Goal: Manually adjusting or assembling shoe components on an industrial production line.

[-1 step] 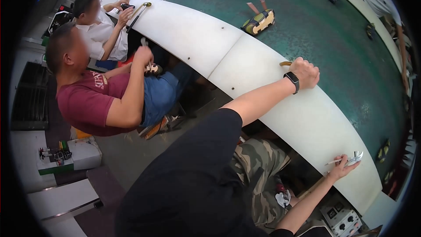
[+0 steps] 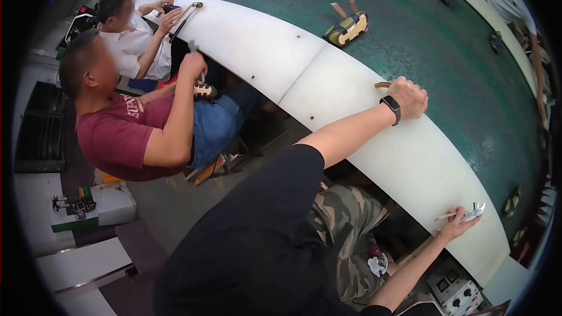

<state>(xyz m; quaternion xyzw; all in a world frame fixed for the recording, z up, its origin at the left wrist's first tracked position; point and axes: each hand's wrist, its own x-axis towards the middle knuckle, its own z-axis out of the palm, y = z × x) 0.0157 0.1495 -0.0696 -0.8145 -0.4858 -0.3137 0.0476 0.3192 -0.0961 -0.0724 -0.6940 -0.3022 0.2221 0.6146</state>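
My left hand [image 2: 408,98] is closed in a fist at the far edge of the white bench [image 2: 369,134], a dark watch on its wrist. A curved yellow-brown piece [image 2: 382,85] sticks out beside it; the fingers hide whether they grip it. Farther right, my right hand [image 2: 455,226] is wrapped round a shiny metal hammer [image 2: 472,213] over the bench's right part. The hammer's head shows past the fingers, and its thin pale handle points left.
A green-and-black shoe [image 2: 346,28] with a pale sole lies beyond the bench on the green surface. At left, a seated co-worker [image 2: 146,123] holds a tool and a shoe; another [image 2: 132,35] handles a dark item. A control box [image 2: 456,294] sits below the bench's right end.
The nearer co-worker's raised hand and tool have shifted slightly upward. My two hands and the hammer show no visible movement.
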